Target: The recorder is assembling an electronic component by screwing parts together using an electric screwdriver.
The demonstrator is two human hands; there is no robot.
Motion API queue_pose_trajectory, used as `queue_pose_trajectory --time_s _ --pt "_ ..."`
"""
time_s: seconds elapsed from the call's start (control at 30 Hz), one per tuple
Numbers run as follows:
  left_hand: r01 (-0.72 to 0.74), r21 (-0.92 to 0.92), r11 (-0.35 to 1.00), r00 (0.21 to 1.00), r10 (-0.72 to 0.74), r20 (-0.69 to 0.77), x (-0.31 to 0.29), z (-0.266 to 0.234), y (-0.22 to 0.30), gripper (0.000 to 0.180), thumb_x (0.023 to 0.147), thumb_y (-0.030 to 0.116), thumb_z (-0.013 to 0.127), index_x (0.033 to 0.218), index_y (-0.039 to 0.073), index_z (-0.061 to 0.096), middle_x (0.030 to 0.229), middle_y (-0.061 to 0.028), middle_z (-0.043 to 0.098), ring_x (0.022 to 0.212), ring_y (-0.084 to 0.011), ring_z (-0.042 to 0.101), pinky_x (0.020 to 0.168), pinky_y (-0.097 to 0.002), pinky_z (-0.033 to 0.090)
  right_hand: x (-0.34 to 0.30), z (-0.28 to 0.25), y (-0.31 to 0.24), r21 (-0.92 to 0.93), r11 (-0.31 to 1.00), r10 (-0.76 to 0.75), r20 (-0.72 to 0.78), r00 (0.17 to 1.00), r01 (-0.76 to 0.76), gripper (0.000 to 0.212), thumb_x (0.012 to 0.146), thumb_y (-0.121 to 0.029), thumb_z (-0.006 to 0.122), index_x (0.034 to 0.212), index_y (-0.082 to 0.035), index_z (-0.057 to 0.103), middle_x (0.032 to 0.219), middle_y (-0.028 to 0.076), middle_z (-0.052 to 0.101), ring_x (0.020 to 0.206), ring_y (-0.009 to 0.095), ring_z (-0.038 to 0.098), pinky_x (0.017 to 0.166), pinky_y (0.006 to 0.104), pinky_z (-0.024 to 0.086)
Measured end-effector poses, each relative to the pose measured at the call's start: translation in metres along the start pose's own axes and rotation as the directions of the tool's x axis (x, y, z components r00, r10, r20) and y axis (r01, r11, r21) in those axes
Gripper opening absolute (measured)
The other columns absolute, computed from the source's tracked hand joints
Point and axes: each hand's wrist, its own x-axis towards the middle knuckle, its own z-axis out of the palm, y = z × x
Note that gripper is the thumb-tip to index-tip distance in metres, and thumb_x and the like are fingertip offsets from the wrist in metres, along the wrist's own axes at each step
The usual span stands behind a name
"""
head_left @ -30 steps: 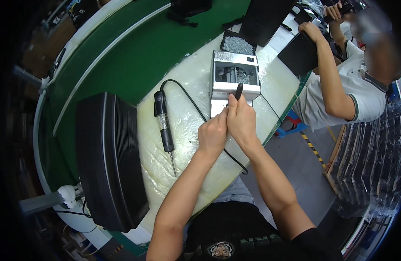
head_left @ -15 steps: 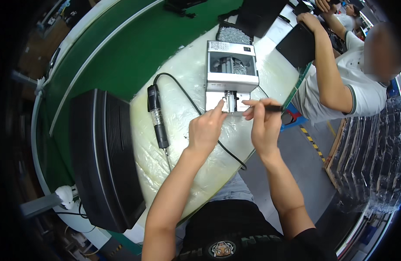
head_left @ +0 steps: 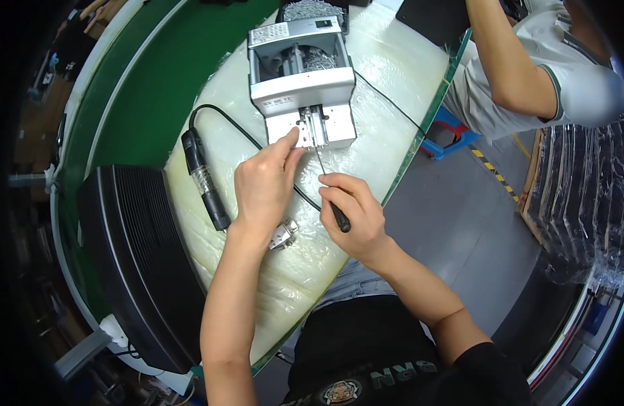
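Observation:
A grey-silver screw feeder (head_left: 302, 88) stands on the plastic-covered table, with loose screws inside its open hopper and a metal rail at its front. My right hand (head_left: 356, 216) grips a small screwdriver (head_left: 340, 218) by its black handle. The thin shaft points up toward the rail's front end; whether its tip touches cannot be made out. My left hand (head_left: 264, 179) has its index finger stretched onto the feeder's front plate, beside the rail, while the thumb sits apart and the other fingers are partly hidden.
Left of my hands lies an electric screwdriver (head_left: 207, 186) with a black cable (head_left: 237, 120). A metal part (head_left: 285, 233) rests by my left wrist. A large black casing (head_left: 146, 250) stands at left. Behind the feeder is a screw tray (head_left: 315, 9). A co-worker's arm (head_left: 505, 61) is at right.
My right hand has come down and left, turning the screwdriver from sideways to pointing at the rail. The view has shifted, and the metal part now shows by my left wrist.

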Motion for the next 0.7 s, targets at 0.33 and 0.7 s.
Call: queue_pose_trajectory --time_s 0.33,0.7 --pt "-0.008 0.037 0.999 1.0 0.009 -0.014 -0.001 0.003 0.002 0.025 0.092 0.016 0.074 0.116 0.009 0.075 0.081 -0.0149 0.073 0.07 -0.0322 0.072 0.063 -0.0403 0.057 -0.015 0.007 0.002 -0.064 0.998 0.028 0.064 0.998 -0.024 0.035 0.074 0.008 0.074 0.109 0.003 0.069 0.117 0.019 0.066 0.092 0.033 0.072 0.075 0.0368 0.061" --pt "-0.043 0.086 0.995 0.999 0.043 -0.001 0.0 0.001 0.003 0.027 0.093 0.015 0.073 0.118 0.009 0.075 0.076 -0.013 0.071 0.067 -0.0307 0.071 0.06 -0.0396 0.056 -0.007 0.024 0.005 -0.002 0.987 0.162 0.043 0.986 -0.162 0.034 0.083 0.012 0.068 0.117 0.01 0.066 0.13 0.027 0.063 0.106 0.041 0.07 0.085 0.0411 0.06"
